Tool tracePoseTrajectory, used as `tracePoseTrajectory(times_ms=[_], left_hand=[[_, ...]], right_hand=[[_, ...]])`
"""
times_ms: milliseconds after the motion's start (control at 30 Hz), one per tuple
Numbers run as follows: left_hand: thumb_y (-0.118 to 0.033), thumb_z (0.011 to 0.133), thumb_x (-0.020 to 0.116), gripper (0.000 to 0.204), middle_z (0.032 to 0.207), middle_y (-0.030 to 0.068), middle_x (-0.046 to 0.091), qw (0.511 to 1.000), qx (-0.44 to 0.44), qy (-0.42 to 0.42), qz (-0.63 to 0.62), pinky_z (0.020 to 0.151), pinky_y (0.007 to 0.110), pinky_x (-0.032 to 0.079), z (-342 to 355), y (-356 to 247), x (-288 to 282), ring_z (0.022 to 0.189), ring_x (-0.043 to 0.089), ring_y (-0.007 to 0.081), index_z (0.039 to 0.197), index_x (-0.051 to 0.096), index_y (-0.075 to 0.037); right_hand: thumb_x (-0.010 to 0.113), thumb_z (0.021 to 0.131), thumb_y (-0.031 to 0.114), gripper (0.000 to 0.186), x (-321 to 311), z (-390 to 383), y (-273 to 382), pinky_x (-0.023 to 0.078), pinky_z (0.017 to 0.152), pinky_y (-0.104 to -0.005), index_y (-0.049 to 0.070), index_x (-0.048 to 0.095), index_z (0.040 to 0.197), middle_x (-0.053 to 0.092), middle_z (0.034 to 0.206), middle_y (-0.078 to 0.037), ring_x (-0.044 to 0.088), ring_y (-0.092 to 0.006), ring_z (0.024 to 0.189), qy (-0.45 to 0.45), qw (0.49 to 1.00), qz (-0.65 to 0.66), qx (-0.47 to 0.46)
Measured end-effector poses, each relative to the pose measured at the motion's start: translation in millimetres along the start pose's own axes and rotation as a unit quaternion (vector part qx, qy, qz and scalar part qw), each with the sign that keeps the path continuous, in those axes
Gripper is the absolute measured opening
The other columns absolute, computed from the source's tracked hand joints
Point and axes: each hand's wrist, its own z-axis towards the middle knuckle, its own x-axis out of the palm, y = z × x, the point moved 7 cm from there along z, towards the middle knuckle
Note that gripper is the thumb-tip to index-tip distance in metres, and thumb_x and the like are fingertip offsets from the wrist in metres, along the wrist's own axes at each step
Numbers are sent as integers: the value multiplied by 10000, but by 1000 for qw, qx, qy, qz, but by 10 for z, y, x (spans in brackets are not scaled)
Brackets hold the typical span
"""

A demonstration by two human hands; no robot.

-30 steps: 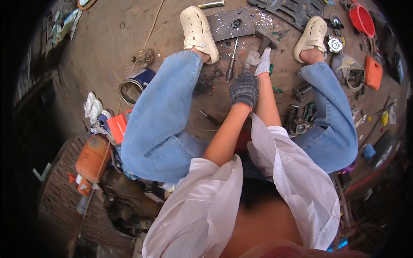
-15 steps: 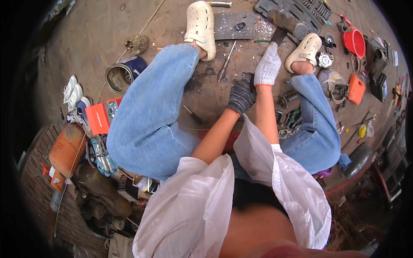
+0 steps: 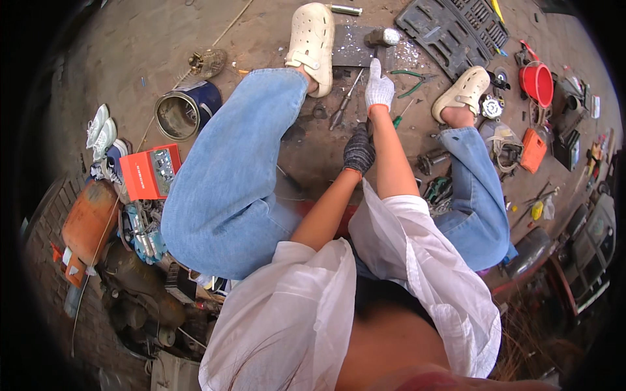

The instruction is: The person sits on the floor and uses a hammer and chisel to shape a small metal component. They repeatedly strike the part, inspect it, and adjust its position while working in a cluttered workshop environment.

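I hold a hammer point(image 3: 383, 37) with a blocky metal head and a dark handle. My right hand point(image 3: 379, 90), in a white knit glove, is closed round the handle below the head, the thumb lying along it. Nearer me, my left hand point(image 3: 359, 150), in a dark grey knit glove, is closed at the handle's lower end. The hammer head is over the flat dark plate point(image 3: 347, 57) on the ground; whether it touches the plate I cannot tell. White flakes lie about the plate's right end.
My clog-shod feet stand either side. A screwdriver point(image 3: 346, 101), green-handled pliers point(image 3: 411, 83) and an opened dark tool case point(image 3: 438, 40) lie around the plate. At left are a paint can point(image 3: 188, 111) and a red box point(image 3: 138, 174); a red bowl point(image 3: 536, 83) is at right.
The hammer has swung left from beside the tool case to over the plate, uncovering the pliers. My right hand has moved left with it; my left hand is slightly lower.
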Motion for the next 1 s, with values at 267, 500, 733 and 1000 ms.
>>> tracePoseTrajectory(times_ms=[267, 500, 733, 1000], left_hand=[[-116, 825, 439, 311, 971, 234, 553, 975, 187, 41, -114, 773, 353, 433, -202, -341, -11, 891, 545, 355, 1115, 453, -4], [-141, 815, 508, 243, 1035, 91, 552, 862, 19, 70, -502, 854, 292, 392, 230, 123, -83, 969, 513, 189, 1032, 538, -35], [-185, 658, 688, 532, 1041, 212, 523, 925, -33, -373, 64, 869, 396, 384, 730, 56, -615, 982, 498, 345, 1118, 478, -19], [-170, 785, 571, 259, 865, 177, 537, 919, -112, -351, -139, 724, 365, 404, 918, 73, -468, 782, 529, 276, 969, 532, 9]], right_hand=[[353, 858, 518, 666, -454, -190, -125, 350, 566, -408, -86, 544, 653, 488, 540, -174, 420, -240, 525, -60, 994, 86, -20], [353, 837, 540, 714, -511, -271, -871, 383, 695, -437, -139, 568, 781, 542, 758, -320, 531, -418, 763, -77, 990, 55, 104], [332, 839, 565, 726, -285, -594, -1327, 380, 650, -420, -112, 576, 749, 557, 711, -275, 506, -394, 687, -19, 984, 34, 172], [290, 847, 572, 761, -288, -583, -1520, 377, 668, -425, -130, 566, 748, 563, 721, -272, 510, -402, 709, -40, 956, 114, 269]])
